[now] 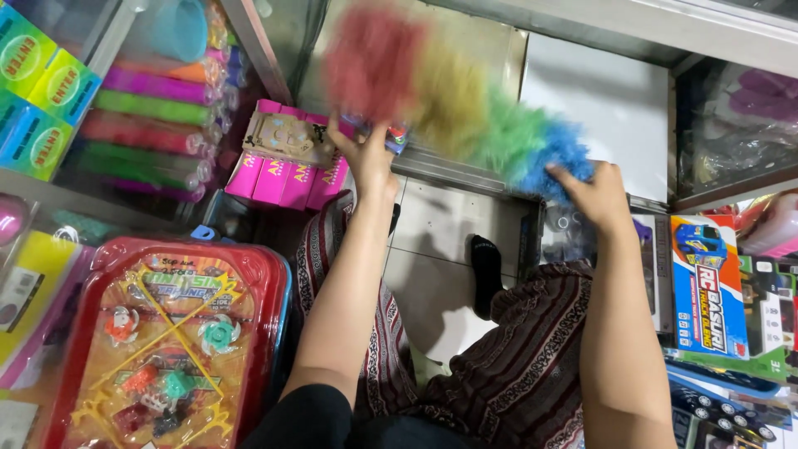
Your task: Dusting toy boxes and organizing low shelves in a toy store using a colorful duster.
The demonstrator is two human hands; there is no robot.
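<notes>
A fluffy duster (453, 100) with red, yellow, green and blue bands lies blurred across the top middle of the view. My right hand (594, 193) grips its blue end. My left hand (366, 154) reaches up under the red end, fingers bent around a small toy package (391, 133) near the pink boxes (283, 176). Below my arms I see patterned trousers and a black sock (486, 270) on the tiled floor.
A red spinning-top toy set (170, 333) lies at lower left. Coloured tubes (150, 108) fill a shelf at upper left. Boxed toy cars (706, 283) are stacked on the right. A glass cabinet (731, 125) stands at upper right, a white board (598, 100) beside it.
</notes>
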